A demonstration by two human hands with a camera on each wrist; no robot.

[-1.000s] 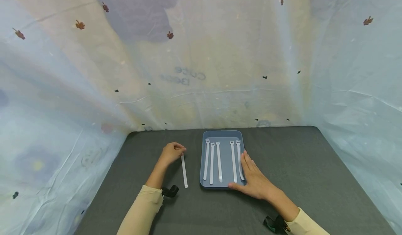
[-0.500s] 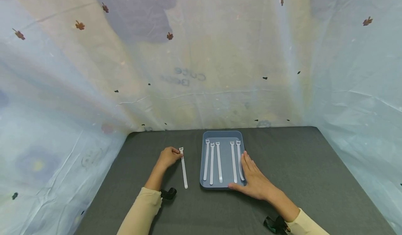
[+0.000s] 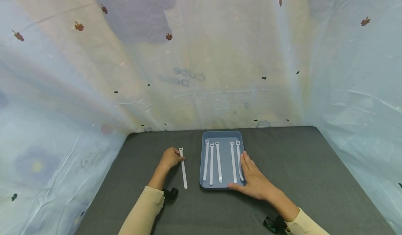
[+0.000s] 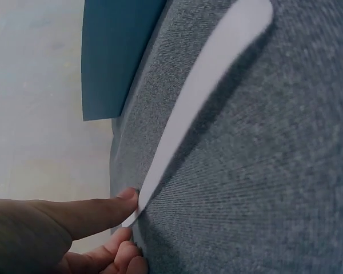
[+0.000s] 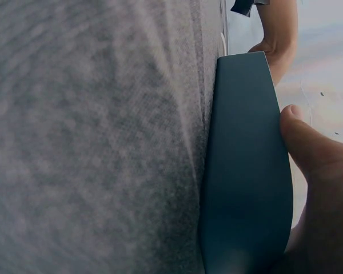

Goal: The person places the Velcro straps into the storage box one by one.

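Note:
My left hand (image 3: 170, 158) pinches a white strap (image 3: 184, 175) just below its slotted head, between thumb and fingers. It looks like a cable tie and lies on the dark cloth left of a blue-grey tray (image 3: 222, 134). In the left wrist view the strap (image 4: 197, 94) runs away from the fingertips across the cloth. My right hand (image 3: 255, 182) rests on the tray's near right corner with fingers straight along the right side and thumb at the front rim. In the right wrist view the thumb lies on the tray's rim (image 5: 248, 142). Several similar straps (image 3: 218, 163) lie lengthwise inside the tray.
Grey cloth (image 3: 292, 161) covers the table. A pale patterned curtain (image 3: 201, 53) hangs behind its far edge and along both sides. Inside the tray, a gap separates the straps on the left from the two on the right.
My left hand has slid slightly down and left along the strap, so the slotted head it covered now shows. The right hand and the tray stay put.

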